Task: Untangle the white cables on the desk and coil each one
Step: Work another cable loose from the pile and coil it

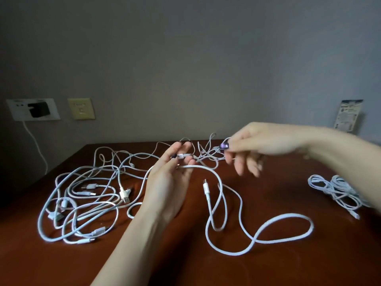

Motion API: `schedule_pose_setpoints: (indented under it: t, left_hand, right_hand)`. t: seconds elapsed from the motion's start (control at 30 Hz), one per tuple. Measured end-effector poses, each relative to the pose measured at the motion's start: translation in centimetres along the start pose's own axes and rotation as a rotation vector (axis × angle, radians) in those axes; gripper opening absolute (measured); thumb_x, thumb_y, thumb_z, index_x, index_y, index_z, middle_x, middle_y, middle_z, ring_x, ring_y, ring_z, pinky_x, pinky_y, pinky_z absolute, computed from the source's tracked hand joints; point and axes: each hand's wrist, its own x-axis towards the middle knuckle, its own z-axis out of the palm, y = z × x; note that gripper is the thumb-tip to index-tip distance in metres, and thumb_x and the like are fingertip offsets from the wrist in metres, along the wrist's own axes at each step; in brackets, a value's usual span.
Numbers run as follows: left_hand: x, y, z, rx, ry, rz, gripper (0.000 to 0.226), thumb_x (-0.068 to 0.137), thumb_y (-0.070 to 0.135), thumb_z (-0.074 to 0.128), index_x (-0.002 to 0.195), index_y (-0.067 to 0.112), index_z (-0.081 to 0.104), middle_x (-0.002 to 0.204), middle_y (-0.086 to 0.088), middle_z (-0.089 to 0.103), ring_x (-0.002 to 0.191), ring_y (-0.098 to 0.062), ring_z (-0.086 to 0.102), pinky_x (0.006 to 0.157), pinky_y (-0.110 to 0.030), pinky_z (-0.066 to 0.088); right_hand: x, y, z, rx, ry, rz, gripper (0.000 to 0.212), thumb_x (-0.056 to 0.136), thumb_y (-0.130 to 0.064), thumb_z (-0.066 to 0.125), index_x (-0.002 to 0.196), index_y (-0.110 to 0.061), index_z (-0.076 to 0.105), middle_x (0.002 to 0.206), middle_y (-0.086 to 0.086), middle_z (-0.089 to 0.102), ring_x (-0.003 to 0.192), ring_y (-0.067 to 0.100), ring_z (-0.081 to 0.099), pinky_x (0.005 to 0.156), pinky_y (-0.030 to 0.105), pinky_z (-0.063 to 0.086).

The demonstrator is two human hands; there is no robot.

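Note:
A tangle of several white cables (86, 195) lies on the left of the brown desk (185, 265). My left hand (171, 182), palm up above the desk's middle, pinches a white connector and cable between thumb and fingertips. From it a thick white cable (274, 223) loops loosely across the desk to the right, its free plug (206, 187) lying near the middle. My right hand (259, 145) hovers behind, blurred, pinching a thin cable at the far tangle (208, 153). A bundled white cable (338, 193) rests at the right.
A wall socket (33, 109) with a black charger sits at the left, a white lead hanging from it. Beside it is a yellowish wall plate (81, 109). A printed card (348, 115) leans on the wall at the right. The desk's back edge meets the wall.

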Motion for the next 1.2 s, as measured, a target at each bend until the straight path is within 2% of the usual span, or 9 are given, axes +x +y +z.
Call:
schedule_pose_setpoints:
  t: [0.1,0.2,0.27,0.47,0.6,0.7,0.83,0.97,1.2]
  left_hand:
    - [-0.2,0.5,0.1,-0.068,-0.024,-0.017,0.03,0.094,-0.012,0.032,0.101,0.007,0.056,0.082,-0.008,0.074,0.063,-0.013,0.063,0.061,-0.02,0.055]
    - [-0.2,0.9,0.3,-0.151,-0.054,-0.039,0.032,0.093,-0.012,0.032,0.107,0.005,0.055,0.08,-0.01,0.071,0.061,-0.013,0.064,0.061,-0.022,0.055]
    - [-0.2,0.7,0.3,-0.157,-0.055,-0.05,0.033,0.093,-0.012,0.031,0.111,0.004,0.055,0.08,-0.01,0.07,0.06,-0.013,0.064,0.061,-0.022,0.055]
    - [-0.2,0.3,-0.1,0.01,-0.076,-0.074,0.035,0.093,-0.013,0.031,0.101,0.006,0.06,0.089,-0.01,0.074,0.071,-0.017,0.07,0.067,-0.027,0.059]
    - [-0.5,-0.2,0.2,0.294,-0.113,-0.137,0.026,0.096,-0.001,0.038,0.099,0.008,0.062,0.094,-0.008,0.07,0.071,-0.023,0.069,0.071,-0.036,0.059]
    - [-0.9,0.1,0.6,0.632,-0.136,-0.061,0.019,0.096,0.018,0.048,0.108,0.02,0.063,0.101,0.002,0.063,0.079,-0.019,0.068,0.073,-0.031,0.058]
    - [-1.7,0.3,0.5,1.271,-0.275,0.214,0.046,0.083,0.036,0.059,0.128,0.033,0.052,0.122,0.016,0.057,0.109,0.01,0.052,0.081,0.002,0.037]
    - [-1.9,-0.4,0.0,1.195,-0.432,0.18,0.051,0.078,0.017,0.052,0.126,0.035,0.047,0.113,0.015,0.064,0.107,0.006,0.057,0.092,-0.013,0.044]
    - [-2.1,0.0,0.5,1.162,-0.473,0.22,0.047,0.082,-0.024,0.034,0.083,0.019,0.054,0.073,0.015,0.064,0.071,0.011,0.058,0.066,-0.006,0.043]
  right_hand:
    - [1.7,0.9,2.2,0.017,0.324,-0.063,0.013,0.092,-0.032,0.056,0.098,-0.02,0.059,0.089,0.003,0.066,0.055,0.009,0.058,0.057,0.024,0.046]
    - [2.9,2.5,5.4,0.103,0.331,-0.04,0.04,0.087,-0.047,0.057,0.123,-0.044,0.041,0.124,-0.004,0.051,0.094,0.014,0.065,0.088,0.029,0.049]
    - [3.6,2.9,6.9,0.247,0.484,-0.117,0.038,0.088,-0.045,0.057,0.121,-0.048,0.037,0.125,-0.004,0.051,0.109,0.02,0.06,0.1,0.038,0.044]
    - [4.5,3.4,8.0,0.626,0.772,-0.412,0.023,0.092,-0.004,0.056,0.103,-0.024,0.054,0.079,-0.003,0.065,0.064,0.004,0.062,0.061,0.016,0.049]
    - [3.8,3.9,7.3,0.558,0.937,-0.507,0.03,0.088,0.006,0.057,0.088,-0.024,0.059,0.071,-0.01,0.066,0.064,0.006,0.062,0.064,0.018,0.049]
    - [2.9,4.1,7.2,0.387,0.979,-0.584,0.035,0.088,0.001,0.06,0.089,-0.035,0.059,0.076,-0.014,0.066,0.069,0.008,0.065,0.07,0.023,0.051]
    - [1.4,3.3,7.7,0.051,0.957,-0.745,0.024,0.086,-0.006,0.061,0.096,-0.027,0.063,0.083,-0.014,0.065,0.078,0.001,0.064,0.075,0.014,0.049]
    - [1.0,2.7,8.7,-0.181,0.78,-0.874,0.014,0.085,-0.007,0.056,0.096,-0.015,0.061,0.089,-0.005,0.063,0.083,0.004,0.059,0.078,0.013,0.044]
    - [1.1,2.6,9.3,-0.153,0.704,-0.877,0.024,0.086,-0.01,0.052,0.109,-0.015,0.059,0.104,-0.012,0.057,0.094,0.003,0.056,0.086,0.013,0.043]
